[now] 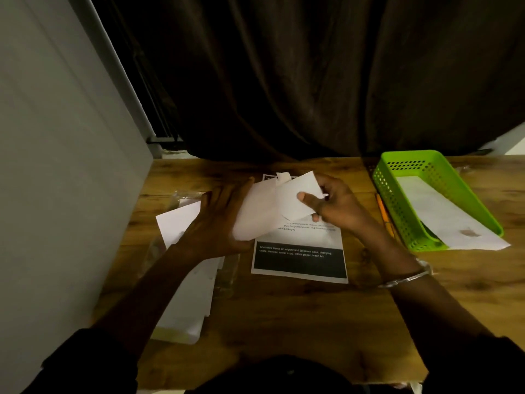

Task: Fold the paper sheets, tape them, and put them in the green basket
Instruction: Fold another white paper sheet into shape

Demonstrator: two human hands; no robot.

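The right hand (338,203) is pinching the curling flap of the folded sheet (264,206), thumb on top, while the left hand (216,223) is bracing its other end with straight fingers just over the printed page (298,263), and this light, floppy paper is probably best gripped along the crease.

Wall (56,194) left, curtain (284,81) behind, basket (409,156) right
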